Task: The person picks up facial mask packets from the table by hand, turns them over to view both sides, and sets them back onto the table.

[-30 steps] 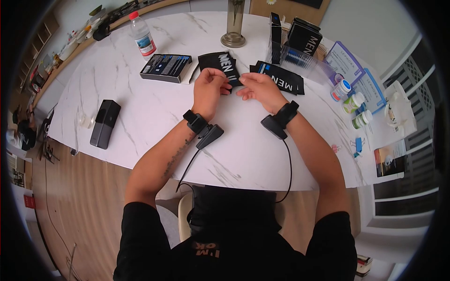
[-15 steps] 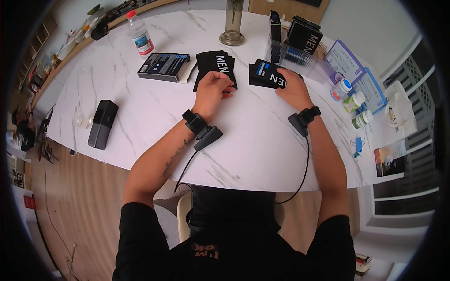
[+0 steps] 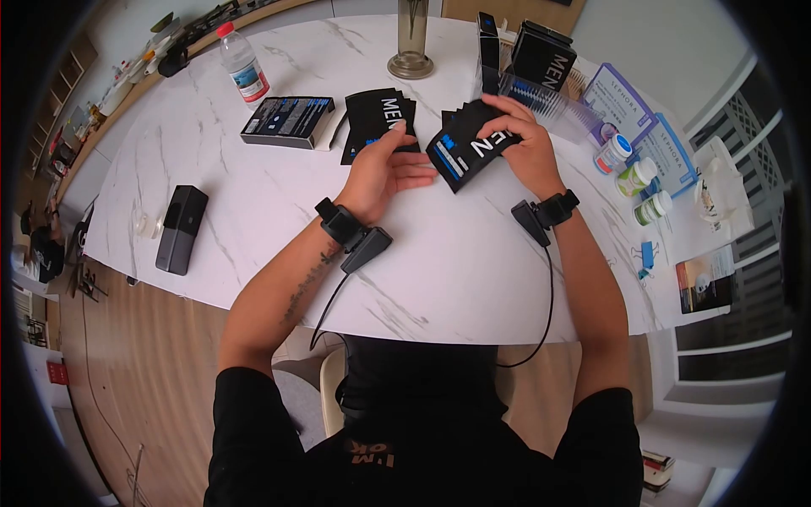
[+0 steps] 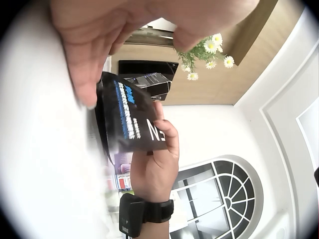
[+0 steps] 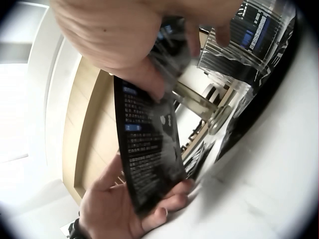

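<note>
My right hand (image 3: 534,156) pinches a black packet (image 3: 459,160) with white MEN lettering and blue print, its left end tilted down. In the right wrist view, lines of small print cover the packet's back (image 5: 142,134). My left hand (image 3: 378,179) lies low by the tabletop with its fingers straight, their tips close to the packet's left edge. Just beyond that hand is a fanned pile of similar black packets (image 3: 365,110). Another pile (image 3: 448,117) lies behind the held packet, mostly hidden by it.
An opened black box (image 3: 287,122) lies left of the fanned pile, near a red-capped bottle (image 3: 244,68). A glass vase (image 3: 411,59) stands at the back. To the right are a clear organizer (image 3: 541,100) with black boxes and several pill bottles (image 3: 635,179). A dark grey case (image 3: 182,230) sits at left.
My right hand went from beside the left hand to the right pile and lifted a packet from it, turning it leftward. My left hand has spread its fingers towards that packet.
</note>
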The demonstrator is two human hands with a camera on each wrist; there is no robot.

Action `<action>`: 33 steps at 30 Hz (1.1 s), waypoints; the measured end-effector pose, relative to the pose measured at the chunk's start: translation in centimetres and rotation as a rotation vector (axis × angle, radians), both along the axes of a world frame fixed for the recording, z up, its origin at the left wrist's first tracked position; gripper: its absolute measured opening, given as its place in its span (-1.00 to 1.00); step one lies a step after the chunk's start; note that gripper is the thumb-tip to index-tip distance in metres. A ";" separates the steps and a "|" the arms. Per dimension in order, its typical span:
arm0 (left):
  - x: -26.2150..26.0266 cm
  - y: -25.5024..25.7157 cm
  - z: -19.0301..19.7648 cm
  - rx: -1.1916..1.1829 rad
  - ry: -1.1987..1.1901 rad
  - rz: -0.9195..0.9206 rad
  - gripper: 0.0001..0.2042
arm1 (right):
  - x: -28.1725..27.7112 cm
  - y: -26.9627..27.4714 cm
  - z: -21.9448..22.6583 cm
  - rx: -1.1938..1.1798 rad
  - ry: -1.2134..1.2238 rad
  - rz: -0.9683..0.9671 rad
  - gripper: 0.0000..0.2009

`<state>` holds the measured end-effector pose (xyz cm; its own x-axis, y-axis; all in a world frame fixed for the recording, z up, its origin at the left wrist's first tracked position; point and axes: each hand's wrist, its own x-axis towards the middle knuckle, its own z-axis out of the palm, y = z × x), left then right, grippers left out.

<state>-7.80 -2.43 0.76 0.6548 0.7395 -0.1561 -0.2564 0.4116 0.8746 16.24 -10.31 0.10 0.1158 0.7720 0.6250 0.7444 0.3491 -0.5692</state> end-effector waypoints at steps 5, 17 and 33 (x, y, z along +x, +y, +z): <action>0.0 0.8 -1.3 0.070 0.067 -0.193 -0.73 | -0.3 0.0 -0.2 -0.024 0.193 0.175 -0.56; 0.5 0.8 -2.4 0.243 0.045 -0.065 -0.86 | -2.6 -0.4 -2.1 -0.198 1.226 0.368 -0.64; 0.4 0.8 -2.5 0.308 0.120 -0.121 -0.82 | -4.6 -0.1 -3.0 -0.283 0.956 0.374 -0.74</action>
